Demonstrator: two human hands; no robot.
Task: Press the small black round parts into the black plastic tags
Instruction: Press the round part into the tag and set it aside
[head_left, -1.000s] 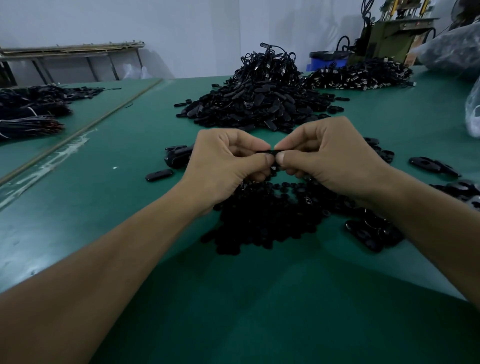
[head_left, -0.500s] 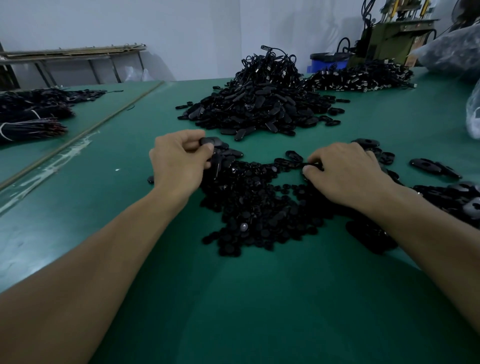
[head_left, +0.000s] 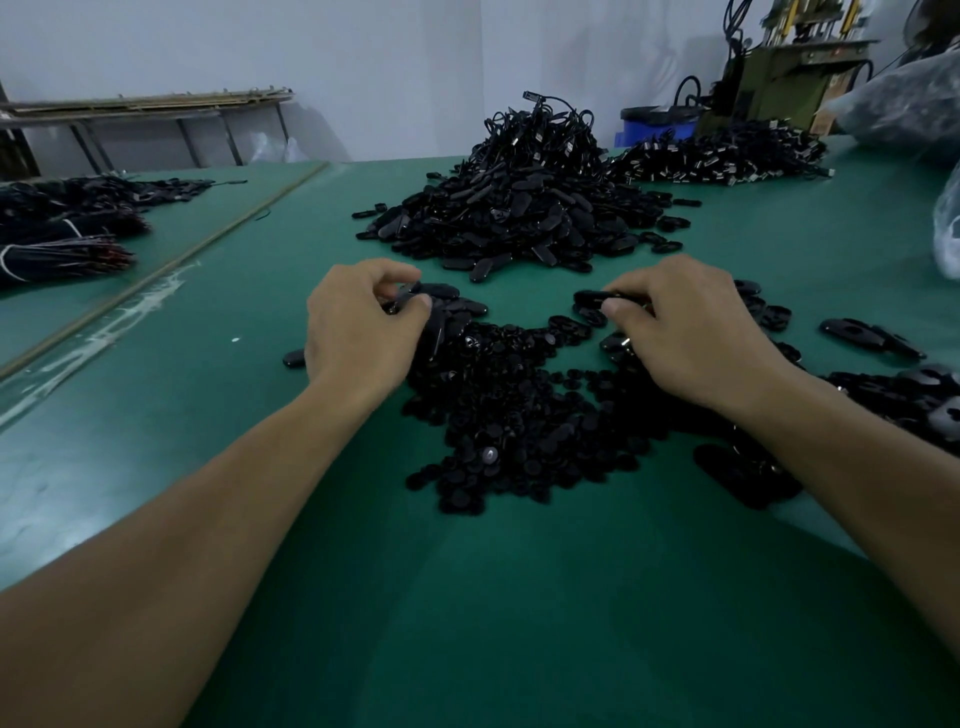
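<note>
Black oval tags (head_left: 597, 297) (glossy) in left hand (head_left: 358, 327) and right hand (head_left: 691, 332).

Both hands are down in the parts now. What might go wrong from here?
1. The left hand grips a black tag lying among other loose tags; it may lift several at once.
2. The right hand pinches a second tag beside the pile of round parts; black on black in dim light, a part could seat crooked unnoticed.
3. The right forearm passes over loose pieces and might scatter them.
</note>
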